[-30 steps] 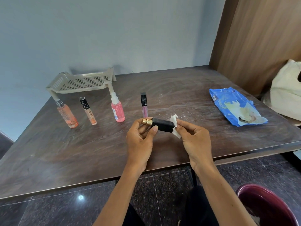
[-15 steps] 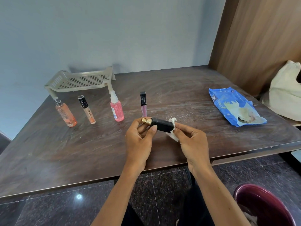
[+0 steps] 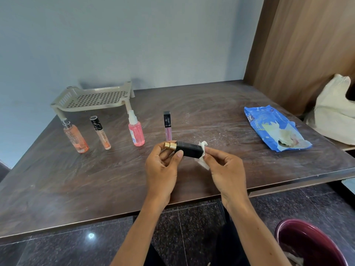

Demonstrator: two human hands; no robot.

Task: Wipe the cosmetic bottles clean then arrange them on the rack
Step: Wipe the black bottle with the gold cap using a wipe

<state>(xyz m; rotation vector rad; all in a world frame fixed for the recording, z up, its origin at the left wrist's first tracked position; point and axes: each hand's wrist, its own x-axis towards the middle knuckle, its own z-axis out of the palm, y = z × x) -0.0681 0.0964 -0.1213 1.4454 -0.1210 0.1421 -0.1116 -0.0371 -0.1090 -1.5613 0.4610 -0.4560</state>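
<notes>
Black bottle [image 3: 189, 149] gripped in left hand [image 3: 161, 169], right hand [image 3: 224, 169] pinching wipe [image 3: 201, 161] against it; four bottles [image 3: 136, 133] wait on counter [image 3: 96, 179], none on rack [image 3: 92, 98] yet.

Print on concealer tube [image 3: 102, 134] and blue packet [image 3: 257, 120] is illegible.

Plain pale blue wall [image 3: 134, 35] at the back, brown wood-look panel [image 3: 307, 45] down the right side. Dark wood-grain counter [image 3: 76, 179], pretty scuffed with whitish streaks. The floor [image 3: 57, 250] is glossy dark speckled tile, with one small light glare [image 3: 90, 235] bouncing off it.
</notes>
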